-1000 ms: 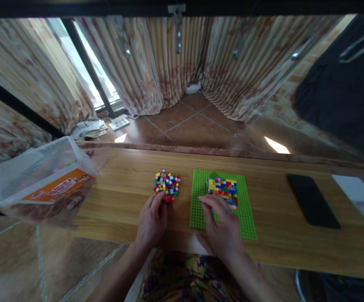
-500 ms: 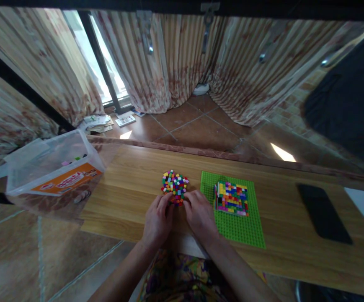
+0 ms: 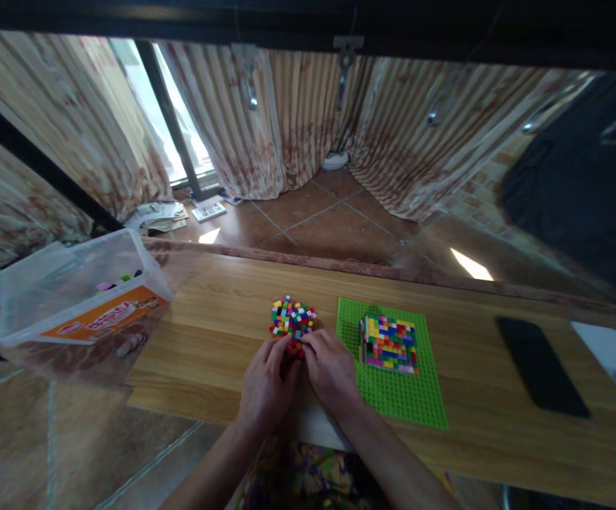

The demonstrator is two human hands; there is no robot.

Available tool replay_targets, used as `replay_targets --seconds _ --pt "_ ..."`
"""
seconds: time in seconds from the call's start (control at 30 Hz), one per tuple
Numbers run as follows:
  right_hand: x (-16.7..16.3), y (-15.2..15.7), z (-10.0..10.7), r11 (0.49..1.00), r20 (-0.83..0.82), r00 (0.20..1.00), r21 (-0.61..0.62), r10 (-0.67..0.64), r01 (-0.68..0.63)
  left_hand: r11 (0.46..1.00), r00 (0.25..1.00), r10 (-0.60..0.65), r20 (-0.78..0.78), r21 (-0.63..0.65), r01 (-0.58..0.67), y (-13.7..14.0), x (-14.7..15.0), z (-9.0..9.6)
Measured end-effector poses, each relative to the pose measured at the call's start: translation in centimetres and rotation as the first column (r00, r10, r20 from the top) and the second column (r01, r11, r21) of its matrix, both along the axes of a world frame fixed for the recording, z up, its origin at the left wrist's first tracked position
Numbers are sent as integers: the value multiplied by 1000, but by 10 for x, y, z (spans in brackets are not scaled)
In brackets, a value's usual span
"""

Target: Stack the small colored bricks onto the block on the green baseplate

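Observation:
My left hand (image 3: 266,379) is curled at the near edge of a pile of small, mixed-colour toy bricks (image 3: 288,316). A cluster of red toy bricks (image 3: 295,349) shows between its fingers and those of my right hand (image 3: 331,370). My right thumb and forefinger are bent together at the right side of this cluster. Fingers partly hide the exact grip. To the right lies a green baseplate (image 3: 406,404), with a blocky build of multicoloured toy bricks (image 3: 391,344) standing on it.
A clear plastic box (image 3: 81,265) with an orange label and a few bricks inside stands left of the wooden table (image 3: 196,326). On the right lie a dark flat phone-like slab (image 3: 541,366) and white paper (image 3: 613,354). Striped curtains (image 3: 308,120) hang beyond.
Both hands have drawn slightly nearer to me, and a cluster of red bricks now shows between them. The camera view has tilted a little, so the scene sits lower.

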State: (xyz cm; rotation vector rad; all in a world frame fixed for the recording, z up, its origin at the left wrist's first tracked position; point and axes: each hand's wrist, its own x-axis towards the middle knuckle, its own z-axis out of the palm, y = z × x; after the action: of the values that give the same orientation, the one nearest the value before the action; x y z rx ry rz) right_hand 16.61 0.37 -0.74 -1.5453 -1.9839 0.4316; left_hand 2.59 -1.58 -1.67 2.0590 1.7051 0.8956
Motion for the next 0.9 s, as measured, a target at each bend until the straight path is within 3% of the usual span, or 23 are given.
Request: replay_targets --seconds 0.23,0.4,0.6,0.9 --pt "34 -35 36 994 -355 929 -28 -105 101 999 1000 6 -10 45 -6 2 0 -1" --pt "88 -51 51 945 -424 855 -11 -300 326 996 998 10 -65 85 -4 5 0 1" --pt "131 -47 45 893 -337 840 -6 -425 449 992 993 5 -116 129 10 7 -1 2" --pt "127 -33 38 924 -23 927 84 -373 374 991 991 -4 -137 132 23 8 -1 5"
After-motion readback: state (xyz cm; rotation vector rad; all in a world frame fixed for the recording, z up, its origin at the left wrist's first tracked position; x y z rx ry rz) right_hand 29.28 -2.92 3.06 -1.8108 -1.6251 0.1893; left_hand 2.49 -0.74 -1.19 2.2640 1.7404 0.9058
